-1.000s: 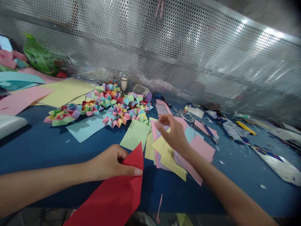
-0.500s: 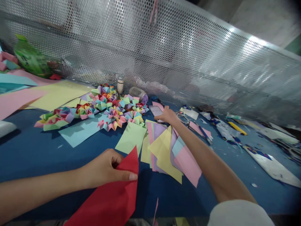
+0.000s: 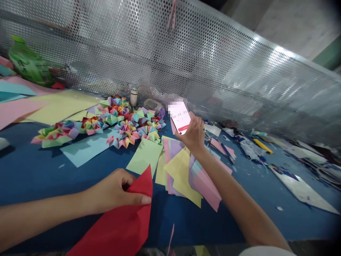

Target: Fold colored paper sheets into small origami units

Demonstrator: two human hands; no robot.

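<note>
My left hand (image 3: 117,193) pinches a red sheet of paper (image 3: 117,227) between thumb and fingers near its pointed upper corner. The sheet hangs over the near edge of the blue table. Further off, my right hand (image 3: 194,135) grips a phone (image 3: 180,117), raised with its lit screen towards me and showing timer digits. Below my right forearm lie fanned sheets of coloured paper (image 3: 183,167), among them yellow, purple and pink. A pale green sheet (image 3: 142,156) lies beside them. Behind my left hand rests a light blue sheet (image 3: 85,147).
Folded multicoloured paper pieces (image 3: 125,124) are heaped at the back, near a clear jar (image 3: 153,105) on its side and a white bottle (image 3: 133,96). A green bottle (image 3: 29,64) leans at far left. Scraps, a yellow cutter (image 3: 263,146) and scissors (image 3: 322,170) lie right. A perforated metal panel (image 3: 160,53) stands behind.
My right hand has lifted the phone from the table and tipped it up, so its screen now faces me. My left hand still holds the red paper.
</note>
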